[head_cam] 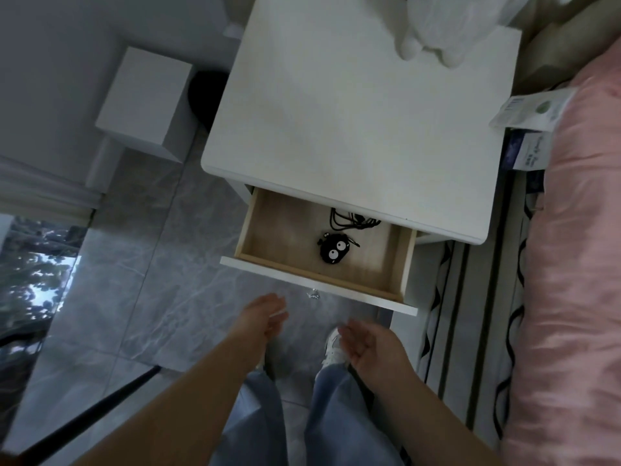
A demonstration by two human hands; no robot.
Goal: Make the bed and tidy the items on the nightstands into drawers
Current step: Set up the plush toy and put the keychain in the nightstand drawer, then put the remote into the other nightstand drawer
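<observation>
Looking straight down at a white nightstand (353,122) with its top drawer (322,260) pulled out. Inside the drawer there's a small black round thing with two big cartoon eyes, call it the charm (331,248), sitting roughly in the middle, and behind it a bundle of black cable (353,220) that runs back under the nightstand top, so only part of it shows. Can't say if the two are touching. A little metal knob (313,294) hangs off the drawer front, blurry.

Both hands are empty and below the drawer, not touching it. The left hand (265,314) has its fingers loosely spread, just short of the drawer front near the knob. The right hand (373,348) is palm-up-ish and open, a bit further back. Under them you can see jeans (268,422) and one white shoe (332,348), mostly covered by the right hand.

The nightstand top is mostly bare. At the far edge there's something white and soft-looking (437,31), cut off by the top of the frame, and I honestly can't tell what it is.

To the right is the bed with a pink cover (571,264), its edge running out of frame, and a striped sheet (470,331) hanging down the side. A couple of printed tags (527,109) stick out between bed and nightstand, text unreadable. On the left there's a white box (144,99) on the grey tile floor (134,297), with something dark behind it that's too hidden to make out.
</observation>
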